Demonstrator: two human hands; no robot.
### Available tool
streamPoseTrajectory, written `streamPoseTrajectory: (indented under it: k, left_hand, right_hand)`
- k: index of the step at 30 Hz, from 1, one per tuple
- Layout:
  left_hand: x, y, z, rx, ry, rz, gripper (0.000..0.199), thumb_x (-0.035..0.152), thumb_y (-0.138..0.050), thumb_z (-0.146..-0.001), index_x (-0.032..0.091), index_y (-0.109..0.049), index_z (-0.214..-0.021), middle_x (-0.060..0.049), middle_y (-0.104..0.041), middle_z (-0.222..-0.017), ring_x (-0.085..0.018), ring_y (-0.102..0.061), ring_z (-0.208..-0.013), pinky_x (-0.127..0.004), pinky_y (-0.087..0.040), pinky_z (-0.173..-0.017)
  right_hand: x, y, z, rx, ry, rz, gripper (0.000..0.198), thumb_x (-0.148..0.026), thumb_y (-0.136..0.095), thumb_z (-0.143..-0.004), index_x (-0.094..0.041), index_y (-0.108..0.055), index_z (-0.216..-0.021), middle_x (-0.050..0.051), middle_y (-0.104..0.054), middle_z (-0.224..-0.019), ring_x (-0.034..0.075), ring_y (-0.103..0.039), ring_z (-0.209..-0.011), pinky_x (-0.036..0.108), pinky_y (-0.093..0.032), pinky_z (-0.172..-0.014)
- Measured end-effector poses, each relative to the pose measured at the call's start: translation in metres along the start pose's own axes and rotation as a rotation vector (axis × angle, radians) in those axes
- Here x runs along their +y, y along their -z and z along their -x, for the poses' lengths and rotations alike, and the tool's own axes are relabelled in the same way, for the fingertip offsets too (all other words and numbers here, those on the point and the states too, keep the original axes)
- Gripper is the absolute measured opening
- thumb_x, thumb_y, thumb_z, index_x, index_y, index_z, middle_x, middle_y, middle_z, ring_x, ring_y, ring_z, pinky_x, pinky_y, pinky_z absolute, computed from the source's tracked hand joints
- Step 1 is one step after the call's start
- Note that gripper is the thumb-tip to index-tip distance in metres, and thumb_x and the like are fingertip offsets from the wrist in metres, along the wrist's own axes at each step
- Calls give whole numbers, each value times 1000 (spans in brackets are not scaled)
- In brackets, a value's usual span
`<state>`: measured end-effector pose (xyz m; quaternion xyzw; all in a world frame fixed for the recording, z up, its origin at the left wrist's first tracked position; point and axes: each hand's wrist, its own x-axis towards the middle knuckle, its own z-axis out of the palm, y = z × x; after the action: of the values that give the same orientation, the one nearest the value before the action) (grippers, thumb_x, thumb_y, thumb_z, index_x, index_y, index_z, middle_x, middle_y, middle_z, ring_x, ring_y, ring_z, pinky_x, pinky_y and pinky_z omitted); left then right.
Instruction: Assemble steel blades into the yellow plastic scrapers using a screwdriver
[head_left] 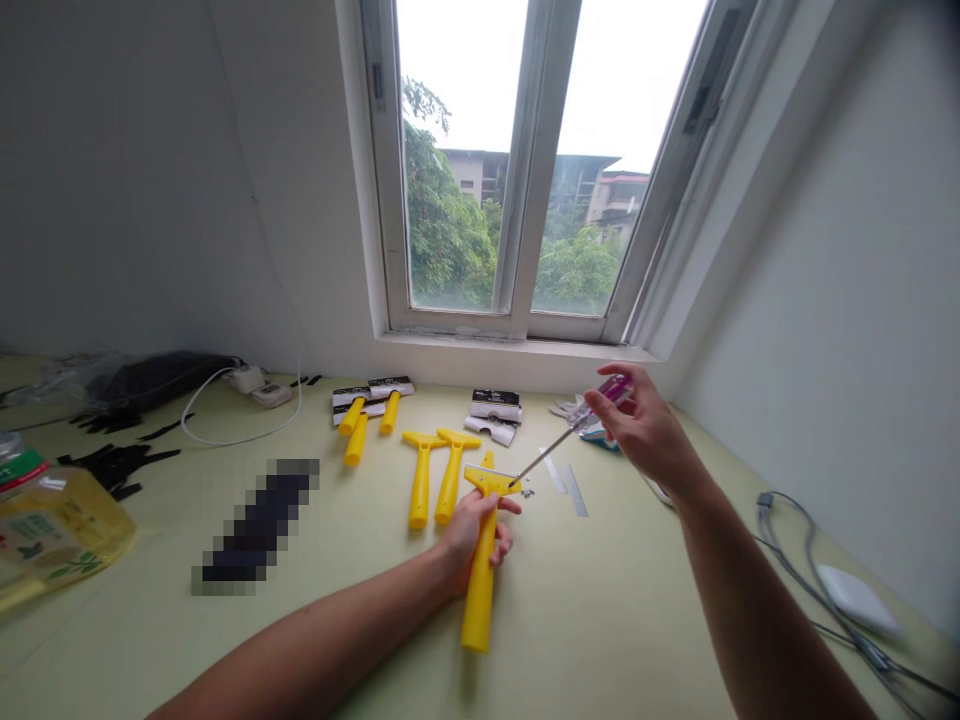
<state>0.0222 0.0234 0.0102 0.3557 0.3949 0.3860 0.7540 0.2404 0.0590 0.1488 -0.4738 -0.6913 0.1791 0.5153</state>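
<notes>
My left hand (480, 535) is wrapped round the handle of a yellow scraper (478, 610), whose wide head points away from me. A screwdriver (547, 452) with a clear and purple handle is gripped in my right hand (637, 425). Its tip meets the right side of the scraper's head, where a screw may sit; that spot is too small to make out. Small screws (527, 491) lie on the table just right of the head. Two flat metal blades (576, 490) rest further right. Two more yellow scrapers (450, 480) lie left of my left hand.
Yellow-handled scrapers in black-and-white card sleeves (357, 438) lie at the back, beside loose cards (495, 405). A bottle of yellow liquid (60, 530) stands left, near a blurred-out dark object (259, 525). Grey cables (810, 560) and a white case (859, 598) lie right.
</notes>
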Motion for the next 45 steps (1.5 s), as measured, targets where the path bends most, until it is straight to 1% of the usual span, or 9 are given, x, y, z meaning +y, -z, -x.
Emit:
streamPoseTrajectory:
  k: [4, 7, 15, 17, 24, 31, 38, 42, 45]
  left_hand:
    - [-2, 2, 14, -63, 13, -57, 28, 43, -47, -81, 17, -52, -88, 3, -46, -42, -8, -32, -31, -19, -20, -34]
    - [-2, 4, 22, -101, 14, -73, 26, 41, -46, -81, 16, -52, -87, 2, -46, -42, -10, -36, -33, -19, -23, -34]
    - [-2, 4, 23, -19, -25, -16, 23, 38, -47, -82, 16, -51, -87, 1, -50, -47, -10, -43, -39, -18, -30, -39]
    - [-4, 4, 22, 13, -18, -2, 24, 39, -47, -83, 16, -51, -88, 1, -51, -48, -10, -43, -40, -18, -31, -40]
    - [-4, 3, 21, -23, -35, -6, 24, 41, -51, -80, 17, -49, -85, 3, -49, -47, -9, -40, -35, -19, -28, -36]
    - [-3, 1, 21, -17, -12, -45, 22, 38, -51, -77, 18, -45, -71, 3, -47, -52, -7, -41, -35, -18, -24, -32]
    - [1, -1, 25, -5, 16, -42, 23, 37, -52, -76, 20, -38, -73, 6, -45, -56, -7, -40, -34, -19, -22, -31]
    - [1, -1, 24, -19, 24, -26, 23, 36, -54, -77, 21, -37, -75, 6, -46, -57, -7, -39, -34, -19, -23, -31]
    - [0, 0, 23, -34, 26, -22, 24, 37, -54, -78, 21, -37, -75, 6, -46, -56, -6, -39, -34, -19, -23, -31]
  right_hand:
    - [-21, 16, 10, -172, 73, -108, 41, -33, -63, -82, -27, -44, -118, 3, -62, -93, 17, -63, -74, 31, -56, -65]
    - [-37, 24, 17, -253, 109, -72, 30, -26, -60, -84, -25, -49, -112, 6, -62, -101, 19, -64, -83, 34, -55, -75]
    - [-24, 3, 14, -117, 87, -74, 28, -35, -65, -81, -27, -50, -102, 1, -58, -85, 17, -62, -71, 31, -57, -61]
    - [-19, -2, 12, -86, 74, -91, 28, -36, -67, -79, -27, -52, -102, 1, -58, -83, 18, -63, -73, 33, -58, -65]
    - [-26, 8, 12, -174, 165, -230, 31, -26, -61, -84, -27, -51, -113, 6, -56, -112, 21, -64, -93, 40, -57, -83]
    - [-30, 12, 15, -74, 164, -286, 23, -22, -53, -86, -25, -53, -109, 6, -60, -99, 20, -64, -85, 36, -57, -71]
    - [-34, 10, 15, 43, 148, -364, 15, -17, -44, -83, -24, -54, -91, 0, -56, -79, 16, -61, -69, 36, -56, -67]
    - [-31, 5, 15, 33, 151, -283, 8, -19, -47, -84, -24, -53, -88, -3, -52, -68, 13, -55, -57, 28, -49, -54]
    - [-30, 0, 17, -83, 161, -107, 6, -26, -51, -86, -23, -56, -88, -3, -51, -63, 11, -48, -50, 24, -40, -47]
